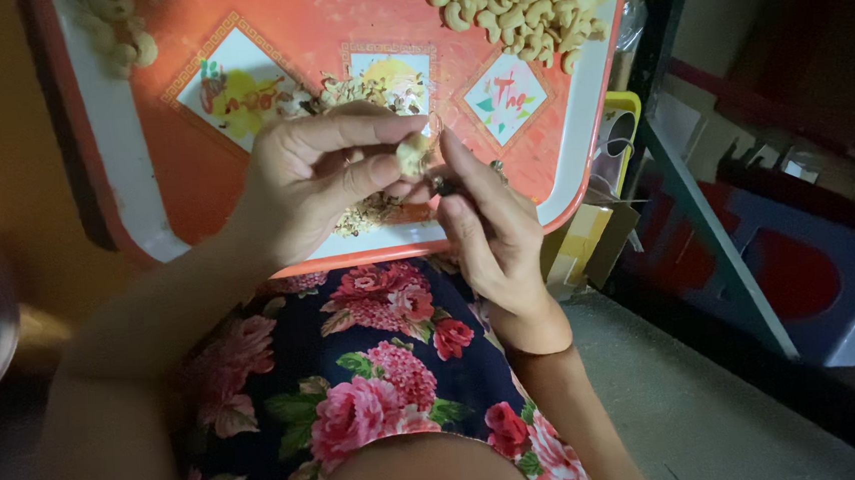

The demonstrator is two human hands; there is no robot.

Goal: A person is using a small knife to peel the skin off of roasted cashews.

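The left hand (308, 183) holds a pale cashew nut (413, 155) between the thumb and the fingertips, so its grip is closed on the nut. The nut is just above the near edge of the red tray (322, 27), a little in front of the picture card in the middle of the tray. The right hand (487, 231) is beside the nut, touching it with the forefinger and thumb. This hand is closed on a small dark tool (441, 184); only a short part of the tool shows between the fingers, so I cannot tell what kind it is.

Under the hands, on the near part of the tray, lies a small heap of brown peelings (371, 214). At the far right corner of the tray there is a big pile of peeled cashews (521, 3), and at the far left corner a smaller group of nuts (117, 31). The tray has a white rim and three square pictures on its red ground. On the near side of the tray is the lap of the person, covered with dark cloth with pink flowers (377, 384). To the right of the tray stands a blue plastic stool (802, 284) on the floor.
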